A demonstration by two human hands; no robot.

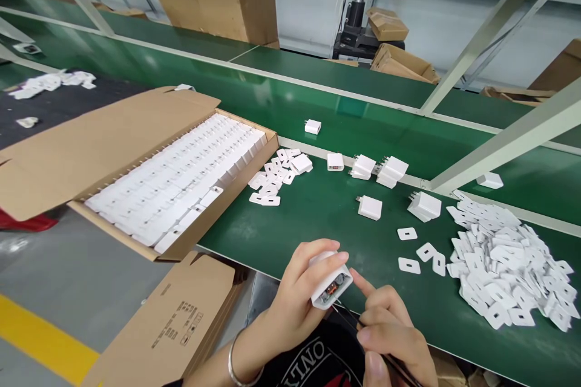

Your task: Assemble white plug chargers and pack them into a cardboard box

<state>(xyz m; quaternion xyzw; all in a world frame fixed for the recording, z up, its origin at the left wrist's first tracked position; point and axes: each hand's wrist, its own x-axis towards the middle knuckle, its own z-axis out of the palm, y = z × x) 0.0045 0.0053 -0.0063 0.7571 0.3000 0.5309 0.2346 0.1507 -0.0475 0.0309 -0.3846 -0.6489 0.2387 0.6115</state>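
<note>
While held at the near edge of the green bench [318, 217], charger body: a white charger housing [329, 278] sits in the left hand, its open end turned toward the camera so that an orange part shows inside.
Left hand: the left hand [290, 302] is closed around the charger housing, thumb on top and fingers wrapped beneath; a bracelet [236, 363] circles the wrist.
Right hand: the right hand [390, 332] is pinched shut on dark tweezers [390, 363], with the forefinger stretched out to touch the lower right corner of the housing.
Plate pile: a large heap of small white cover plates [503, 266] lies on the bench to the right of the hands, with three loose plates [420, 251] between the heap and the housing.
Loose chargers: several white chargers [376, 184] stand scattered on the bench beyond the hands, well apart from them; one more [313, 127] lies alone on the conveyor belt [363, 112] behind.
Small pile: a smaller cluster of white plates [272, 178] rests just beside the right wall of the carton.
Carton: an open cardboard carton [149, 181] to the left is packed with tight rows of white chargers, its flap folded outward.
Flat box: a flattened cardboard box [172, 326] leans below the bench edge, near the left forearm.
</note>
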